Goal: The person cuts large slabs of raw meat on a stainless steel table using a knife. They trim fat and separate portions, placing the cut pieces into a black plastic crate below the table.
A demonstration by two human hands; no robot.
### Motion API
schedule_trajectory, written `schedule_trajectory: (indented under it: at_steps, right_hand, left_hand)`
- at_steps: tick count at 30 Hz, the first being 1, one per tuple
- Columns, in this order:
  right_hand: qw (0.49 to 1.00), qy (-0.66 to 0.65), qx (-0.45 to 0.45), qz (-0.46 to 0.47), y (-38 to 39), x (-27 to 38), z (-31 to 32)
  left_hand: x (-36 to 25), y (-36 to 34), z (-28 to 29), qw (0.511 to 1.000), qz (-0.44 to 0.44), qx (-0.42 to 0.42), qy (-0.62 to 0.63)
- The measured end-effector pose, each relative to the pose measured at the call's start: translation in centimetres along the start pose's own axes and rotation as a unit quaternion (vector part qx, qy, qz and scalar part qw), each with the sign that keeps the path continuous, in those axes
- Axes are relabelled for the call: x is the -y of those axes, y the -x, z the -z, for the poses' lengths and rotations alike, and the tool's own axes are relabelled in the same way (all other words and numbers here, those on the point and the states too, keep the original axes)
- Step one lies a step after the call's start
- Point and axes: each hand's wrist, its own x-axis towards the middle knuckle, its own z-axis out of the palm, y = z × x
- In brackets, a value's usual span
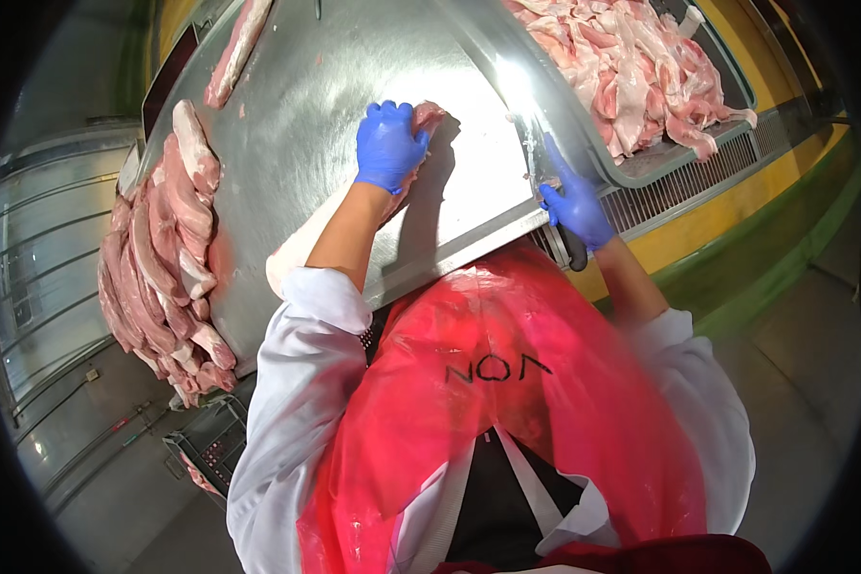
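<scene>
On the metal work table lies a long strip of pale pink meat (294, 251), running from the near edge away from me. My left hand (390, 148), in a blue glove, grips it near its far end with fingers curled over it. The strip's middle is hidden under my left forearm. My right hand (580, 210), also blue-gloved, is closed around a knife (574, 253) at the table's right edge. Its dark handle end sticks out below the hand, and the index finger stretches forward. Glare blurs the blade, which is apart from the meat.
Several long meat strips (167, 244) are piled along the table's left edge, with another strip (237, 53) farther back. At the far right, a tray (629, 180) holds a heap of pale trimmings (631, 77). A slatted conveyor (670, 196) runs beside the metal table (287, 143).
</scene>
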Motion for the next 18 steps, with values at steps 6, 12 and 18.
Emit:
schedule_trajectory:
  at_steps: [6, 12, 18]
  right_hand:
    - [0.999, 0.041, 0.026, 0.007, -3.3, 1.4, -2.5]
    - [0.991, 0.062, 0.044, 0.110, -10.4, 3.4, -8.0]
    - [0.968, 0.188, 0.081, 0.146, -15.1, 3.9, -10.7]
  left_hand:
    - [-0.9, -0.8, 0.6, 0.994, 0.108, 0.021, 0.018]
    - [3.8, -1.2, -0.9, 0.988, 0.137, -0.017, 0.072]
    - [4.3, -0.7, -2.2, 0.983, 0.116, -0.064, 0.128]
